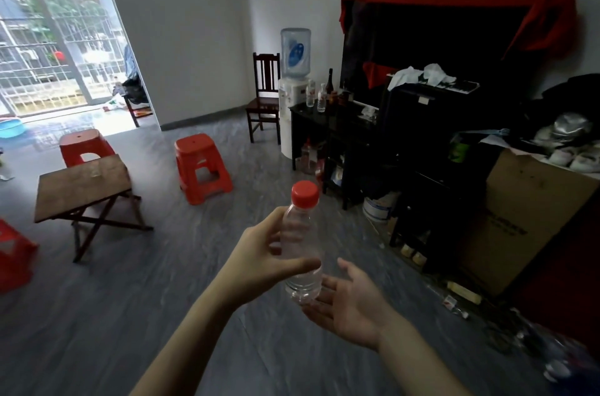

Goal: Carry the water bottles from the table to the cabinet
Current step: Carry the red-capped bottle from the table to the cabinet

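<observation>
The left hand (259, 252) grips a clear bottle (302, 252) with a red cap (304, 193), thumb across its front and fingers curled behind; the bottle stands upright in mid-air and carries no label. The right hand (349, 301) lies open, palm up, just below and right of the bottle's base, fingertips touching or nearly touching it. Far ahead of the hands, two more bottles (316, 97) with red-and-white labels, their writing too small to read, stand on a black cabinet (311, 122), beside a dispenser (293, 90) whose jug bears a blue label, also unreadable. Left of the left hand stands a wooden table (82, 186), with red stools (201, 166) around it. Right of the right hand sits a cardboard box (522, 217) with faint printing that cannot be made out
</observation>
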Tool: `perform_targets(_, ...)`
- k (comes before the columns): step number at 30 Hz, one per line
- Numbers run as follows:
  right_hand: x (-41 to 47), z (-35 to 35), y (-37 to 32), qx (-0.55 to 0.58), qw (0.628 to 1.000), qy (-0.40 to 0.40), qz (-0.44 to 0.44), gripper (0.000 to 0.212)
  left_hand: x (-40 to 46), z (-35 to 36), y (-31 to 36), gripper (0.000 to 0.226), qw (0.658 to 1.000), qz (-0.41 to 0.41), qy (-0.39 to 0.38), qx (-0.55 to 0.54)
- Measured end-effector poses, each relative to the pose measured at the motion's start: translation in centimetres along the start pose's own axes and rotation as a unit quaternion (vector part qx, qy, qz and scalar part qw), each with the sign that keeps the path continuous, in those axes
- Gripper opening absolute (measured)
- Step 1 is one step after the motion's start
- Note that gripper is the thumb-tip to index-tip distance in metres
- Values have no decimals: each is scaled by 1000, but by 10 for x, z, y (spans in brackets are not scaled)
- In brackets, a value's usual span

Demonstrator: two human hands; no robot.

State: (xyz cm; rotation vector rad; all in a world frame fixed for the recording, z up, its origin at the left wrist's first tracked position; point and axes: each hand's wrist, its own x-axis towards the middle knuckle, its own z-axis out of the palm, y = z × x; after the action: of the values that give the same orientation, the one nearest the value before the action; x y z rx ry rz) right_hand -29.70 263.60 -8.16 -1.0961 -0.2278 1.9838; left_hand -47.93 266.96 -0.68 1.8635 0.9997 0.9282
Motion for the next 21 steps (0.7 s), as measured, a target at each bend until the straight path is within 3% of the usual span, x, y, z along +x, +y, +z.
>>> perform_targets(10,43,14,-7,-11,999,-26,42,65,13,-19,-24,57,999,-23,28,12)
perform_targets(21,160,76,-65,-25,998,-15,49,67,110,-95,-93,57,999,-18,31,14)
